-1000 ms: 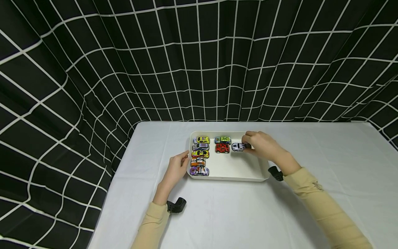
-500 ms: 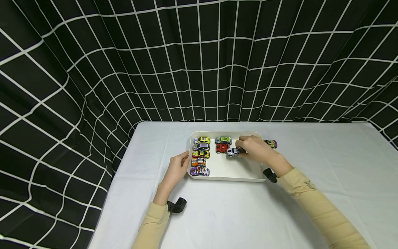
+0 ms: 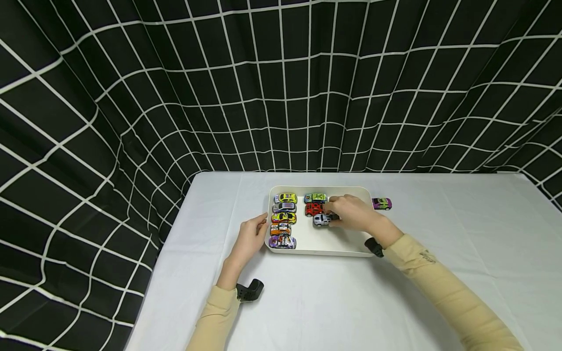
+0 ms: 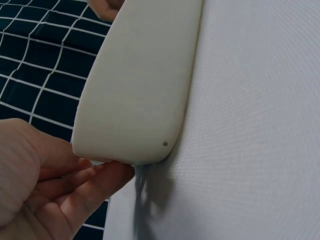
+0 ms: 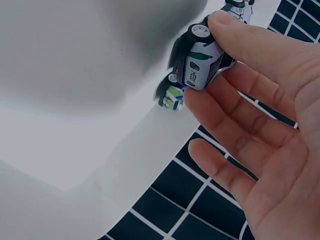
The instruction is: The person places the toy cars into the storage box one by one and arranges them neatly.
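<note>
A shallow white tray (image 3: 325, 253) holds several small toy cars. My left hand (image 3: 248, 239) holds the tray's left side; in the left wrist view its fingers (image 4: 107, 182) meet the tray's outer corner, and some fingertips are hidden. Inside the tray, my right hand (image 3: 351, 213) pinches a silver-white toy car (image 3: 321, 220) between thumb and fingers. The right wrist view shows that car's white end and a wheel. Just behind the held car sits a red toy car (image 3: 313, 209), with a green-and-blue toy car (image 3: 315, 198) farther back.
A column of toy cars along the tray's left wall includes a yellow one (image 3: 286, 198), an orange-white one (image 3: 280, 229) and a purple one (image 3: 282, 242). Outside the tray's right wall, a purple-green car (image 3: 382, 204) lies on the white-covered table (image 3: 325, 302). A black gridded curtain (image 3: 307, 97) hangs behind.
My right hand has moved left and toward me with the silver-white car, bringing it in front of the red car. The purple-green car has come into sight. My left hand stays put.
</note>
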A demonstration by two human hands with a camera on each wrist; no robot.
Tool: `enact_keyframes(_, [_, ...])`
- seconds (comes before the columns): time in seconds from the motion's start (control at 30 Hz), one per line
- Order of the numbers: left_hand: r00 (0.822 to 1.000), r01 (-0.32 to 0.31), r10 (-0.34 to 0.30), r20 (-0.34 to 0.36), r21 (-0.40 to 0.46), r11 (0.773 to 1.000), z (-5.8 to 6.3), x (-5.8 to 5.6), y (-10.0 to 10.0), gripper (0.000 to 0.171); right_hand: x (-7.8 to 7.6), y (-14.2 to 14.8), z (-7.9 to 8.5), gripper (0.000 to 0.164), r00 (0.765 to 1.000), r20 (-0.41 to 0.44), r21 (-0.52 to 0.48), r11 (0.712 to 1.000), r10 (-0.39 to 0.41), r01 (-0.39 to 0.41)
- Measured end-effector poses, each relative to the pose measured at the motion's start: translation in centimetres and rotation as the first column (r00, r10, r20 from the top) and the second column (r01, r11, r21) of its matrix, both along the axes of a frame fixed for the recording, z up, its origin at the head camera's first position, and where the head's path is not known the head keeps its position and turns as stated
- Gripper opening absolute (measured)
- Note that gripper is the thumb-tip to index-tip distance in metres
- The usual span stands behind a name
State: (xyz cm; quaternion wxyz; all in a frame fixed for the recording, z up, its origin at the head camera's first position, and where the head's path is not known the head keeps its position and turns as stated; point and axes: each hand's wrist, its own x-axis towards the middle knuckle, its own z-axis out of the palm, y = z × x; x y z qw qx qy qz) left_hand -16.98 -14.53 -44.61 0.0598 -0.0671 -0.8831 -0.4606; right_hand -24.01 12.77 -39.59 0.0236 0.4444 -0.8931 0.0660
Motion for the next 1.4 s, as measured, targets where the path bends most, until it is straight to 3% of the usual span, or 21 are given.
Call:
enact_keyframes(0.77, [1.000,-0.003,0.003,-0.009,-0.006,1.000,0.0,0.1,0.1,0.033,-0.4,-1.6,-0.5,0.025,0.998,0.049,0.068,0.997,-0.028,0.025])
enact_keyframes(1.4, [1.000,-0.010,0.010,0.007,-0.015,1.000,0.0,-0.1,0.0,0.034,-0.6,-2.3,-0.7,0.026,1.000,-0.024,0.131,0.991,-0.013,0.016])
